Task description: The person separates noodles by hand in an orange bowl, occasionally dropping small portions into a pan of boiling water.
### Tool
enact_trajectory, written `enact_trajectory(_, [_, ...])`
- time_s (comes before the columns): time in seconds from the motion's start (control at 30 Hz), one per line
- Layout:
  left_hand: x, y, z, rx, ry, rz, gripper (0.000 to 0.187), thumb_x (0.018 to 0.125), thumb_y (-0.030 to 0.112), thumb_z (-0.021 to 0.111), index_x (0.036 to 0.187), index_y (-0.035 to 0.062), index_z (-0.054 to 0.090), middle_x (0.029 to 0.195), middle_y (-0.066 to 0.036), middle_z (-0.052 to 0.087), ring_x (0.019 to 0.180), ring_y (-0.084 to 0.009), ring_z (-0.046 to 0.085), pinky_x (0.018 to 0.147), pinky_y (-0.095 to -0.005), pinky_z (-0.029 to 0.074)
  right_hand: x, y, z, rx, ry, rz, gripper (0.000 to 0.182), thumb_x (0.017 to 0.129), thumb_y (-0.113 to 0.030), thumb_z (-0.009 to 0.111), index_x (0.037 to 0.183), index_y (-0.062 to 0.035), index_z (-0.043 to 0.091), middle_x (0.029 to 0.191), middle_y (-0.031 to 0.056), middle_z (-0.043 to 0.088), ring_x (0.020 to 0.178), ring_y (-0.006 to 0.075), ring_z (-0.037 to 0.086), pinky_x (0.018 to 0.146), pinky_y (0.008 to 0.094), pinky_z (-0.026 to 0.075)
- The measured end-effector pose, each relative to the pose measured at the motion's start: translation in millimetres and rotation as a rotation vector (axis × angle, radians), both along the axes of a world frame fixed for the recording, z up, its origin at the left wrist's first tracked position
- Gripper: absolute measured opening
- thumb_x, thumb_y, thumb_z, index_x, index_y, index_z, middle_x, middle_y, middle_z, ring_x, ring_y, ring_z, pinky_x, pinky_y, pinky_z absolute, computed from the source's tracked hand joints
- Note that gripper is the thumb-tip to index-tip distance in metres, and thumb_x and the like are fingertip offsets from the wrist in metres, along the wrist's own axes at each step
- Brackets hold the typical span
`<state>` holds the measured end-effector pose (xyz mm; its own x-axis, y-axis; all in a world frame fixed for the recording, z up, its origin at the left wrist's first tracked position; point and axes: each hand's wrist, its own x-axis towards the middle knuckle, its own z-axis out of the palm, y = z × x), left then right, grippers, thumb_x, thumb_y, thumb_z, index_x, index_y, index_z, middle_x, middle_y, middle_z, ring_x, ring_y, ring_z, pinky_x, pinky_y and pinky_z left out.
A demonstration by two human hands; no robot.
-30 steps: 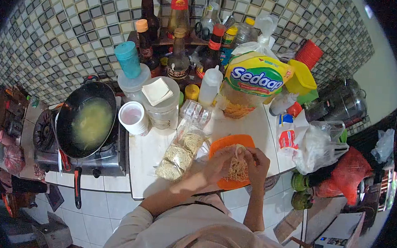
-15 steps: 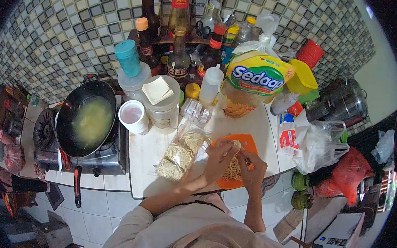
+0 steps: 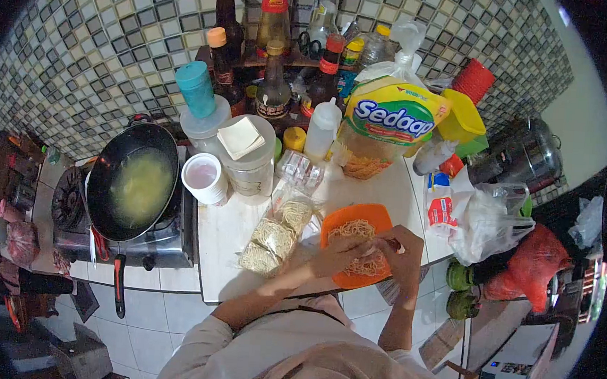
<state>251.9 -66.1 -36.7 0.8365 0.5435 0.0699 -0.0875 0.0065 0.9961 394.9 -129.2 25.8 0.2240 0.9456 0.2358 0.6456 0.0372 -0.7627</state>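
Note:
An orange bowl point(image 3: 330, 224) holds loose, broken pieces of dry noodles point(image 3: 354, 229). Above its near half, my left hand point(image 3: 335, 257) and my right hand point(image 3: 404, 254) meet with fingers pinched together. Something small and pale shows between the fingertips, apparently a piece of noodle, mostly hidden by the fingers. To the left of my left hand lies a clear packet of dry noodle cakes point(image 3: 273, 238), several of them side by side.
A black wok point(image 3: 101, 208) with pale yellow liquid sits on the stove at left. Behind the bowl stand a Sedaap bag point(image 3: 395, 119), a squeeze bottle point(image 3: 323, 129) and a tub point(image 3: 249, 176). White plastic bags point(image 3: 485, 228) lie at right.
Both hands have come down and towards me, my right hand also slightly rightward. More noodles in the bowl's far part now show. The pale noodle piece held up earlier is now mostly hidden.

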Motion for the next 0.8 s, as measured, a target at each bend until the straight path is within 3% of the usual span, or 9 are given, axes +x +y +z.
enact_trajectory(0.03, [-1.5,0.0,0.0,0.000,0.000,0.000,0.031,0.089,0.025,0.044,0.108,0.0023,0.051,0.098,-0.007,0.056,0.092,-0.0144,0.051,0.079,-0.0278,0.040,0.1,0.6,1.0,-0.017,0.044,-0.016,0.012,0.066,-0.007,0.069,0.076,-0.0025,0.064,0.067,0.0067,0.060,0.059,0.0145,0.057,0.056,0.0250,0.045])
enact_trajectory(0.1, [-3.7,-1.5,0.9,-0.554,-0.127,-0.127,0.033,0.087,0.030,0.047,0.105,0.0036,0.053,0.098,-0.002,0.055,0.091,-0.0129,0.051,0.081,-0.0279,0.040,6.1,0.9,-11.1,-0.004,0.119,-0.003,0.011,0.068,-0.007,0.068,0.077,-0.0018,0.063,0.068,0.0061,0.060,0.059,0.0132,0.056,0.056,0.0250,0.045])
enact_trajectory(0.23, [3.5,-2.7,-9.9,-0.724,-0.434,-0.116,0.034,0.086,0.035,0.049,0.103,0.0054,0.053,0.096,0.000,0.054,0.089,-0.0120,0.051,0.081,-0.0269,0.040,0.2,5.8,-32.4,-0.012,0.344,-0.101,0.010,0.074,-0.006,0.064,0.082,0.0004,0.062,0.072,0.0046,0.061,0.064,0.0104,0.057,0.058,0.0241,0.046])
enact_trajectory(0.3, [2.4,-8.1,2.5,-0.886,-0.549,0.134,0.022,0.091,0.024,0.040,0.095,0.0061,0.051,0.083,0.001,0.050,0.078,-0.0081,0.048,0.072,-0.0229,0.039,-2.8,7.7,-42.0,-0.025,0.401,-0.101,0.010,0.075,-0.006,0.062,0.083,0.0007,0.062,0.073,0.0048,0.062,0.066,0.0105,0.057,0.059,0.0241,0.046])
enact_trajectory(0.43, [2.7,-6.8,17.3,-0.899,-0.450,0.347,0.023,0.092,0.026,0.039,0.091,0.0063,0.050,0.081,0.001,0.049,0.076,-0.0072,0.046,0.072,-0.0215,0.037,-14.2,7.2,-50.5,-0.067,0.470,-0.126,0.012,0.076,-0.007,0.061,0.086,0.0007,0.062,0.078,0.0058,0.063,0.071,0.0114,0.059,0.062,0.0250,0.047])
enact_trajectory(0.5, [0.6,-3.3,10.4,-0.471,-0.433,0.371,0.023,0.092,0.024,0.037,0.094,0.0051,0.050,0.086,-0.001,0.052,0.079,-0.0087,0.049,0.071,-0.0221,0.040,-20.1,8.8,-48.1,-0.061,0.425,-0.126,0.010,0.077,-0.006,0.060,0.084,0.0016,0.061,0.074,0.0040,0.061,0.067,0.0091,0.056,0.060,0.0228,0.045])
enact_trajectory(0.63, [0.8,-6.3,15.2,-0.305,-0.332,0.508,0.025,0.093,0.023,0.036,0.094,0.0029,0.051,0.086,-0.003,0.054,0.078,-0.0112,0.052,0.070,-0.0239,0.042,-27.8,3.8,-29.5,-0.073,0.165,-0.076,0.009,0.076,-0.005,0.061,0.081,0.0026,0.062,0.069,0.0051,0.060,0.061,0.0079,0.054,0.056,0.0211,0.043])
enact_trajectory(0.7, [-0.6,-4.8,21.0,-0.069,-0.175,0.587,0.024,0.093,0.019,0.035,0.094,0.0004,0.050,0.081,-0.005,0.055,0.075,-0.0129,0.053,0.070,-0.0257,0.043,-32.9,1.8,-22.4,-0.039,0.161,-0.074,0.010,0.075,-0.005,0.062,0.082,0.0018,0.062,0.069,0.0062,0.060,0.060,0.0084,0.054,0.055,0.0216,0.043])
enact_trajectory(0.8, [1.1,1.1,6.3,0.059,-0.124,0.515,0.021,0.091,0.015,0.035,0.091,-0.0013,0.049,0.074,-0.007,0.053,0.070,-0.0136,0.052,0.066,-0.0271,0.042,-34.9,-1.1,-17.2,0.036,0.094,-0.068,0.011,0.073,-0.006,0.064,0.083,0.0000,0.063,0.069,0.0075,0.061,0.059,0.0093,0.054,0.054,0.0225,0.043])
